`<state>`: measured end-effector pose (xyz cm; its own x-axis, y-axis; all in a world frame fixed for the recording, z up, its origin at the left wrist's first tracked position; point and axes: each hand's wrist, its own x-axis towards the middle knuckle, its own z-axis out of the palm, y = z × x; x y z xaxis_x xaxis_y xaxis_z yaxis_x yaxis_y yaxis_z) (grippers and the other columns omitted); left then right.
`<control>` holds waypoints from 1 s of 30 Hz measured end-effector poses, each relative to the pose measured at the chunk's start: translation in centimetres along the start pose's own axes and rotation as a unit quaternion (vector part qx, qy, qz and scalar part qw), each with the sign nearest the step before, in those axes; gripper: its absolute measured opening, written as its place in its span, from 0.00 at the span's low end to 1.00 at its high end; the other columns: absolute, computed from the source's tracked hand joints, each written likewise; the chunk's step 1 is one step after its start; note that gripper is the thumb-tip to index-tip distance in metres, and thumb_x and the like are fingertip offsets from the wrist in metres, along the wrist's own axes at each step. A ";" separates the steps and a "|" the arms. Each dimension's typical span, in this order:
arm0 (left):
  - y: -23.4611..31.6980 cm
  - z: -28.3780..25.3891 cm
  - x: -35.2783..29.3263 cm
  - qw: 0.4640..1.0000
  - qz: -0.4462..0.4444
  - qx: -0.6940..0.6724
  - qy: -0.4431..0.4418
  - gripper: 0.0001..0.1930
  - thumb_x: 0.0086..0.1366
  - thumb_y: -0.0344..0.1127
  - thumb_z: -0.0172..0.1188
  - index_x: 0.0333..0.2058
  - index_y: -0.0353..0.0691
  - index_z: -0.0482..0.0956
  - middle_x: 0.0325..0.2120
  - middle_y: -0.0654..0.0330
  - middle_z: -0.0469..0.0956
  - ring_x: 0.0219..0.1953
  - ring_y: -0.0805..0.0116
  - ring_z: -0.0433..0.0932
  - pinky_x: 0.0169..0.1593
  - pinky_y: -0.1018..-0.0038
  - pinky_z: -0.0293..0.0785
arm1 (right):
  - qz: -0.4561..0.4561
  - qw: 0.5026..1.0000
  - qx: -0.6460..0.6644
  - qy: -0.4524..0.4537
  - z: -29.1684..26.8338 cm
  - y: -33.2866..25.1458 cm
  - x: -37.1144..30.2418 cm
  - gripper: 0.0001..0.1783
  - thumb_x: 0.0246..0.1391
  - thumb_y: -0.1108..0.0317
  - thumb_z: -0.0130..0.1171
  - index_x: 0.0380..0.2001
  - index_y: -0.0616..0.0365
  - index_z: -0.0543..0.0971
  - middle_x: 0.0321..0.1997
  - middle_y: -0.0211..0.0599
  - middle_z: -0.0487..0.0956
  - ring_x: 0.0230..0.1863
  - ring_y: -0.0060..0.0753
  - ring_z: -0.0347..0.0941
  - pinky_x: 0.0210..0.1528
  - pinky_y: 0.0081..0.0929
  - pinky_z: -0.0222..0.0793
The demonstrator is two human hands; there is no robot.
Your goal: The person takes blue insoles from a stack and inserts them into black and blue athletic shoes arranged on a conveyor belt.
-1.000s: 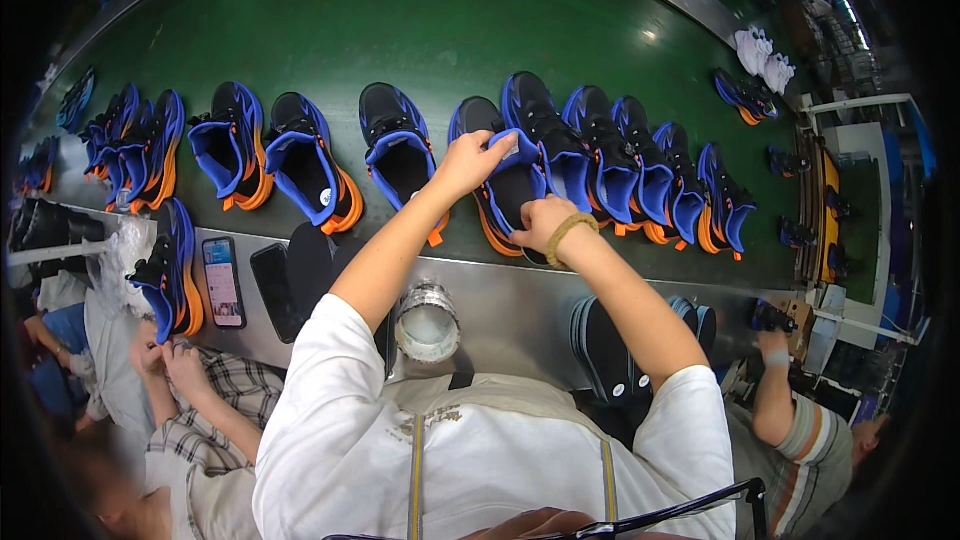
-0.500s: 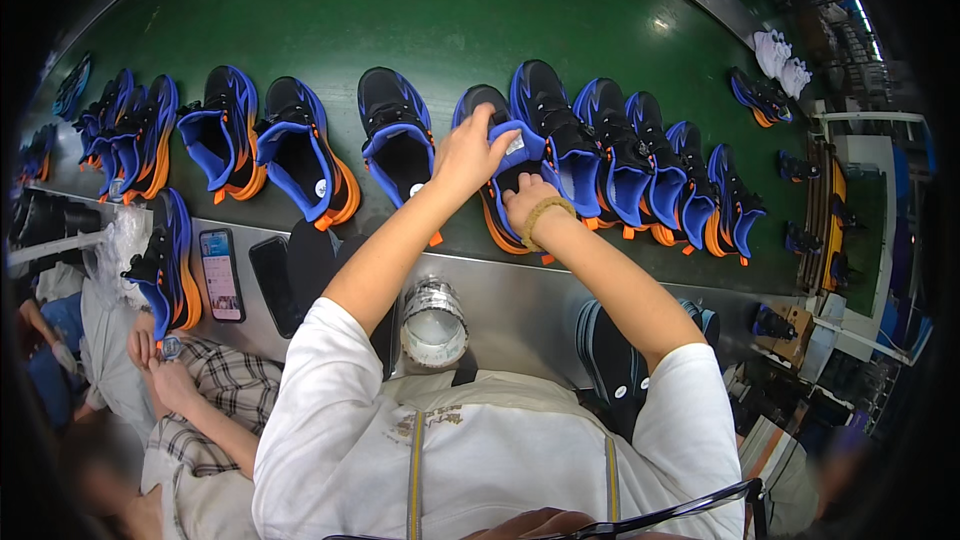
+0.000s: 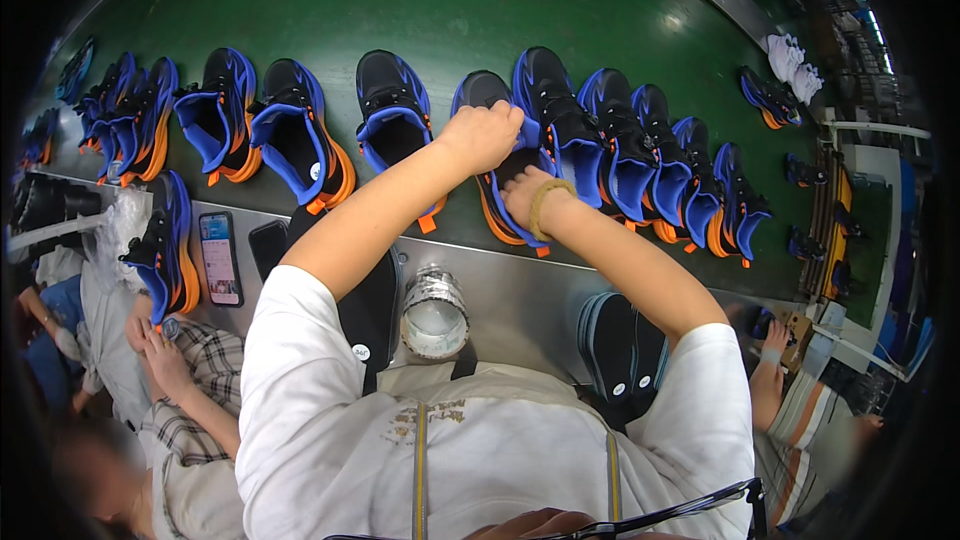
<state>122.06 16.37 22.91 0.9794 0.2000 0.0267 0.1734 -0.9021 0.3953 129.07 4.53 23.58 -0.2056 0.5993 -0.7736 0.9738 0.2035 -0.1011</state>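
The person's left hand curls closed, knuckles up, just beyond the right hand, whose fingers reach forward, both bare forearms angling inward.

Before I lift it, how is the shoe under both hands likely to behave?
The shoe probably flexes on top, as its blue tongue looks padded. Its orange sole should stay firmer, looking moulded. Tipping seems unlikely while it sits sole-down on the green surface.
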 end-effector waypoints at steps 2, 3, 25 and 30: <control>-0.2 1.0 -0.3 0.995 0.026 0.098 0.012 0.11 0.52 0.37 0.51 0.30 0.37 0.66 0.25 0.55 0.69 0.21 0.59 0.75 0.25 0.67 0.70 | -0.001 0.993 0.118 -0.030 -0.7 -0.3 -1.5 0.21 0.48 0.58 0.38 0.36 0.59 0.76 0.41 0.41 0.74 0.47 0.34 0.67 0.61 0.37 0.37; -0.1 1.3 -0.5 0.992 0.033 0.124 0.016 0.09 0.51 0.36 0.50 0.29 0.37 0.67 0.24 0.56 0.69 0.22 0.60 0.75 0.25 0.67 0.70 | 0.000 0.984 0.160 -0.083 -2.2 -0.4 -2.6 0.23 0.48 0.56 0.36 0.35 0.60 0.76 0.39 0.43 0.75 0.47 0.34 0.67 0.61 0.36 0.36; 3.7 -5.3 -5.1 0.713 -0.125 -0.684 0.095 0.09 0.57 0.34 0.46 0.19 0.39 0.63 0.32 0.56 0.74 0.15 0.80 0.59 0.21 0.83 0.60 | 0.053 0.675 0.361 0.641 7.9 -6.3 -4.6 0.12 0.38 0.77 0.58 0.31 0.65 0.72 0.40 0.46 0.68 0.48 0.50 0.64 0.46 0.36 0.64; 2.6 -5.3 -5.2 0.710 -0.210 -0.651 0.166 0.13 0.53 0.33 0.50 0.14 0.41 0.59 0.09 0.65 0.60 0.11 0.77 0.55 0.15 0.79 0.53 | 0.063 0.744 0.295 0.596 6.4 -6.7 -3.6 0.08 0.42 0.71 0.54 0.29 0.60 0.72 0.39 0.41 0.69 0.49 0.45 0.62 0.51 0.38 0.59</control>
<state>116.82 15.03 28.66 0.7541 0.6205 -0.2150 -0.0107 0.3390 0.9407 123.94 -3.95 23.02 0.2945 0.9169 0.2694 0.7934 -0.0775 -0.6037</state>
